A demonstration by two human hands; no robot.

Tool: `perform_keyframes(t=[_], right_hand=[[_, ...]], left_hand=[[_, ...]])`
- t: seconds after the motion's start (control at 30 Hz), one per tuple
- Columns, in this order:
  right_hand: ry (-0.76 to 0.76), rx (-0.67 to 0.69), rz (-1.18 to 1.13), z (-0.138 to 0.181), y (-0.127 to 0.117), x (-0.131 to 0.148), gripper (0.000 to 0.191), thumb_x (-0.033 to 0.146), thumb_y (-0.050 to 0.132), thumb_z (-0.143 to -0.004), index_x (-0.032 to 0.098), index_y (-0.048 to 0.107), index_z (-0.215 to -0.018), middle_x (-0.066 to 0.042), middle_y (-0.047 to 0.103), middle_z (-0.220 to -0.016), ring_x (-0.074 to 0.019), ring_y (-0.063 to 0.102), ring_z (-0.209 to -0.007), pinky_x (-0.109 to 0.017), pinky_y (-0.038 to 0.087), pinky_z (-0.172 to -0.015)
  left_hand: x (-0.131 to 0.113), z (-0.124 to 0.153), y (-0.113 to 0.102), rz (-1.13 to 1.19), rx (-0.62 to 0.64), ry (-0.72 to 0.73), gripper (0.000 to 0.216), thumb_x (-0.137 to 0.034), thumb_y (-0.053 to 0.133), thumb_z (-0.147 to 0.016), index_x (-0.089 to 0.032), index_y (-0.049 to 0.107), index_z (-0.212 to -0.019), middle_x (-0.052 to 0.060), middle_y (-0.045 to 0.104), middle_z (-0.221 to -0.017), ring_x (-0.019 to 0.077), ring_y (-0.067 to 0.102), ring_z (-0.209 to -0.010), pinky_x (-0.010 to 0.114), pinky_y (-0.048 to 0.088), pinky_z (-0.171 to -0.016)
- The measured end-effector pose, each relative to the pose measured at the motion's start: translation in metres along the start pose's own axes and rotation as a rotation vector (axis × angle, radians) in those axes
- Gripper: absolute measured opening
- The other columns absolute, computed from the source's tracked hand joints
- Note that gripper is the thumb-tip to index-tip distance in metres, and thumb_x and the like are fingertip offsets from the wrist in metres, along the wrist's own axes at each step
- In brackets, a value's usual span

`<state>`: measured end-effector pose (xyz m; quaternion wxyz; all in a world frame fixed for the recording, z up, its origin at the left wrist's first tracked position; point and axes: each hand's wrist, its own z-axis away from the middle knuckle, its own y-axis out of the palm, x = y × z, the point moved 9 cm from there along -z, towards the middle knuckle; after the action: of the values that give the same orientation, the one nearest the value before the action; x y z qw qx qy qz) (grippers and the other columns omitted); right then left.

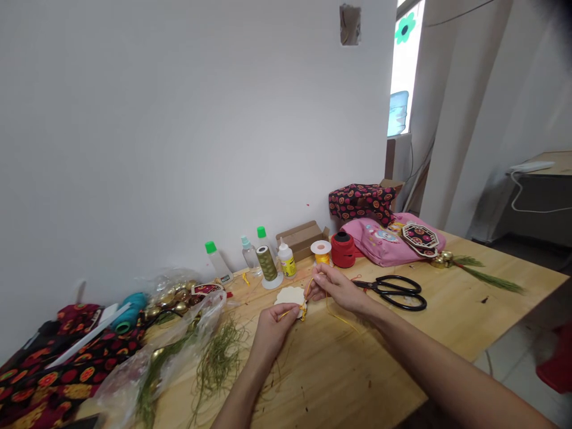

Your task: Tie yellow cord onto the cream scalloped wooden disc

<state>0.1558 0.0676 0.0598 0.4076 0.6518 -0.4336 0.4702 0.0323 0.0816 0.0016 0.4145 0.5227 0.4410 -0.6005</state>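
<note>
My left hand pinches a small knotted length of yellow cord between thumb and fingertips. Close beside it, my right hand grips another stretch of the same cord, drawn up between the two hands. A loose tail of cord hangs from the right hand down onto the table. Behind the fingers lies a pale scalloped disc, partly covered by them. Black-handled scissors rest beside my right wrist, blades partly hidden. The knot itself is too small to make out.
Along the wall stand an olive thread cone, a glue bottle, a yellow cord spool and a red spool. Olive threads and a plastic bag lie left; a pink pouch sits right.
</note>
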Motion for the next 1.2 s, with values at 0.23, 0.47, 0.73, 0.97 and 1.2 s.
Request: perform_keyframes(t=[0.23,0.47,0.73,0.97,1.2], right_hand=[[-0.006,-0.156,0.124,-0.006,-0.019,-0.012,0.021,0.038,0.042,-0.074,0.018,0.037,-0.076,0.003,0.052,-0.061,-0.0055,0.045,-0.042,-0.018,0.036,-0.042],[-0.029,-0.115,0.336,-0.002,-0.012,-0.013,0.031,0.020,0.049,-0.067,0.017,0.048,-0.098,-0.003,0.053,-0.087,-0.0052,0.044,-0.052,-0.017,0.033,-0.044],[-0.016,-0.072,0.571,-0.003,0.000,-0.028,0.025,0.015,0.054,-0.057,0.015,0.058,-0.082,-0.001,0.059,-0.074,-0.0071,0.046,-0.050,-0.017,0.034,-0.044],[0.037,-0.169,0.308,-0.013,-0.013,-0.057,0.024,0.027,0.059,-0.057,0.012,0.056,-0.077,-0.001,0.058,-0.060,-0.0120,0.053,-0.056,-0.020,0.040,-0.049],[0.045,-0.195,0.222,-0.016,-0.016,-0.071,0.026,0.017,0.055,-0.055,0.014,0.055,-0.081,0.000,0.060,-0.057,-0.0134,0.056,-0.055,-0.022,0.043,-0.051]], left_hand=[[-0.011,0.000,-0.006,-0.082,-0.078,0.114,0.021,-0.032,0.061,-0.058,-0.014,0.066,-0.068,0.005,0.067,-0.069,0.0164,0.057,-0.063,0.023,0.041,-0.059],[-0.019,0.000,-0.002,-0.143,-0.062,0.160,0.020,-0.032,0.057,-0.061,-0.014,0.063,-0.065,0.001,0.063,-0.062,0.0145,0.054,-0.060,0.022,0.039,-0.058],[-0.028,-0.010,0.007,-0.148,-0.030,0.153,0.017,-0.028,0.054,-0.062,-0.011,0.058,-0.061,-0.002,0.054,-0.050,0.0092,0.046,-0.046,0.019,0.034,-0.048],[-0.019,-0.011,0.006,-0.100,-0.176,0.104,0.019,-0.030,0.053,-0.062,-0.012,0.057,-0.061,-0.003,0.052,-0.045,0.0077,0.042,-0.039,0.019,0.032,-0.044],[-0.018,-0.008,0.003,-0.133,-0.226,0.133,0.016,-0.026,0.054,-0.061,-0.011,0.060,-0.063,0.000,0.058,-0.054,0.0122,0.050,-0.053,0.021,0.037,-0.053]])
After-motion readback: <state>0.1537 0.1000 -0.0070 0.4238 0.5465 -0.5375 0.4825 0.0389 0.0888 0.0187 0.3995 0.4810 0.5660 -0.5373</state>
